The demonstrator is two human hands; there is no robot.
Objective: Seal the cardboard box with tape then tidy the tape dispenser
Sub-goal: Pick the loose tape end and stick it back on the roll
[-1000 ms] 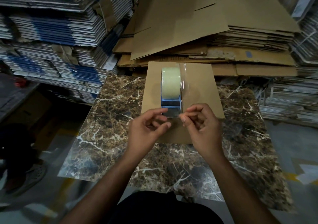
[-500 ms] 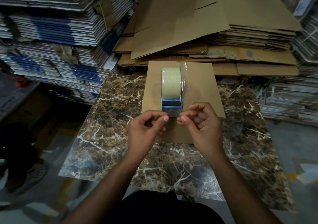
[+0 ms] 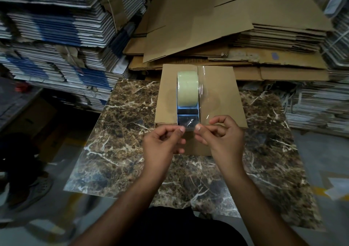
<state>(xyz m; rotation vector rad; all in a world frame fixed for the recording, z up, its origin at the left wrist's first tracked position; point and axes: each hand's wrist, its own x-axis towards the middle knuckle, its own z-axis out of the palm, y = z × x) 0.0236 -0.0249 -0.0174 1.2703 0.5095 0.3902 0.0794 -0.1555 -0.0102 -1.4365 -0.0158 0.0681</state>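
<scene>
A brown cardboard box (image 3: 222, 94) stands on the marble table (image 3: 122, 142), with a strip of clear tape (image 3: 203, 87) along its top seam. A blue tape dispenser (image 3: 188, 113) with a pale roll of tape (image 3: 187, 87) rests on the box, left of the seam. In front of the dispenser's near end, my left hand (image 3: 162, 145) and my right hand (image 3: 224, 138) each pinch one side of a short clear piece of tape (image 3: 189, 126) stretched between their fingertips.
Flattened brown cartons (image 3: 207, 28) are piled behind the box. Tall stacks of white and blue flat cartons (image 3: 56, 38) fill the left, and more stacks (image 3: 324, 104) stand at the right. A person's foot in a grey shoe (image 3: 32, 191) is on the floor at left.
My hands have drawn slightly apart, from fingertips nearly touching to holding the clear tape piece stretched between them. The box and dispenser have not moved.
</scene>
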